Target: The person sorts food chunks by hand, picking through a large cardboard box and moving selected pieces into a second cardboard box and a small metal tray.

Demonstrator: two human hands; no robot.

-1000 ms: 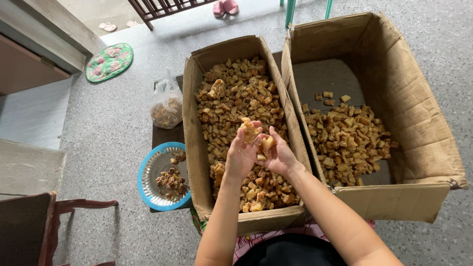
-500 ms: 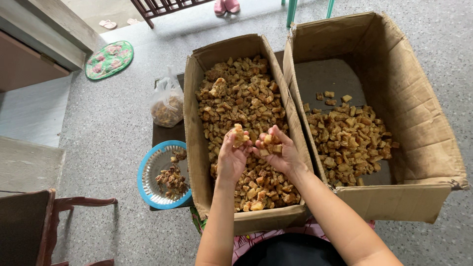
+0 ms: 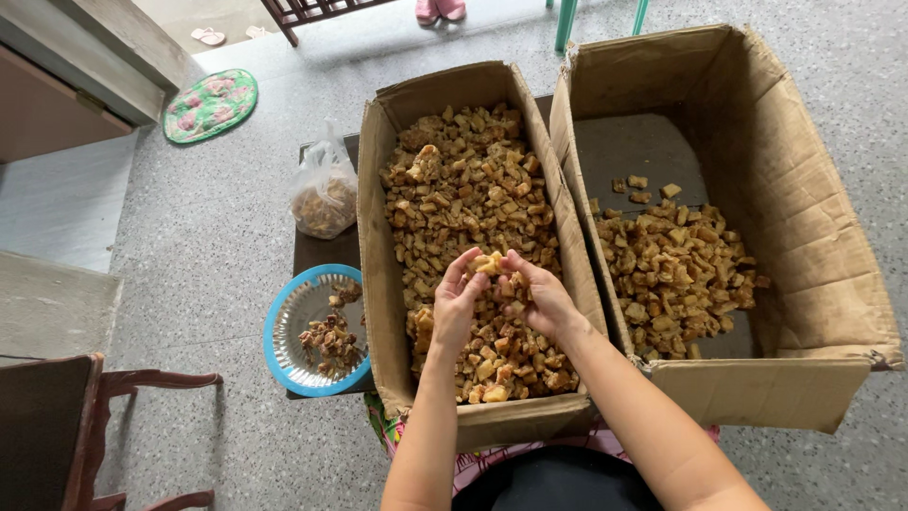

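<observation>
Both hands meet in the centre of the frame, above the left cardboard box (image 3: 378, 284). The left hand (image 3: 459, 303) and the right hand (image 3: 539, 301) are curled around a small tan piece (image 3: 488, 264) btw the fingertips; both grip it, fingers bent, thumbs close together. The piece is held just above the heap, not lying in it.

The left box is full of brown and tan chunks (image 3: 463, 180), irregular, approx. cube-like, piled nearly to the rim. The forearms come from the bottom edge of the frame and cross the near wall of this box.

The right cardboard box (image 3: 804, 189), bigger, stands touching the first one, in the upper right and centre right. It holds a smaller heap of similar chunks (image 3: 676, 270) at its near part; the far part of the bottom is bare, w/ a few loose pieces.

At the left of the boxes, lower centre-left, a blue-rimmed plate (image 3: 279, 326) carries some darker bits (image 3: 331, 341). Above it stands a clear plastic bag (image 3: 324, 189) w/ the same kind of chunks inside. Plate and bag rest on a dark tabletop (image 3: 317, 251).

The floor (image 3: 208, 237) is grey speckled. A round green mat (image 3: 208, 104) lies in the upper left, a wooden chair (image 3: 95, 426) shows in the lower left corner, and pink slippers (image 3: 440, 9) are at the top edge.
</observation>
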